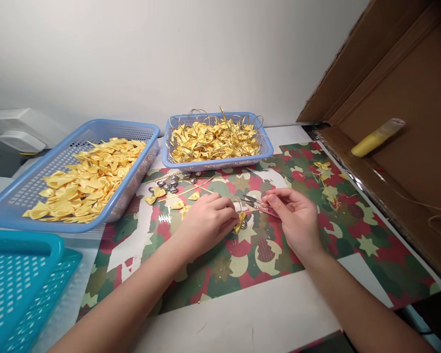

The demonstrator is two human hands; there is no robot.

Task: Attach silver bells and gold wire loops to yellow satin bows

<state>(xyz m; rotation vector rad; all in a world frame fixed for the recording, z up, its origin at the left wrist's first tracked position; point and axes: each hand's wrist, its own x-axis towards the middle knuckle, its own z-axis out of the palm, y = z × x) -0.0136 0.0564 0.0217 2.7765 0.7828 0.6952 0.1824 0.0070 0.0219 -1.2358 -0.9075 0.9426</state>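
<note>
My left hand (211,218) is closed, its fingertips pinching a yellow satin bow (238,226). A small silver bell (244,224) hangs at the bow, and a thin gold cord loops above it. My right hand (297,218) is closed around small pink-handled scissors (266,210), whose dark blades point left toward the bow. Red thread seems to run between the two hands, though it is hard to trace. Left of my left hand lie loose yellow bows (158,192), several silver bells (173,182) and gold cord pieces (185,189).
A blue basket (95,226) of yellow bows stands at left. Another blue basket (220,164) behind holds bows with gold loops. Teal baskets (25,240) sit at near left. Cardboard (400,186) walls the right side, with a yellow tube (375,139). Thread scraps (330,196) lie on the patterned sheet (220,274).
</note>
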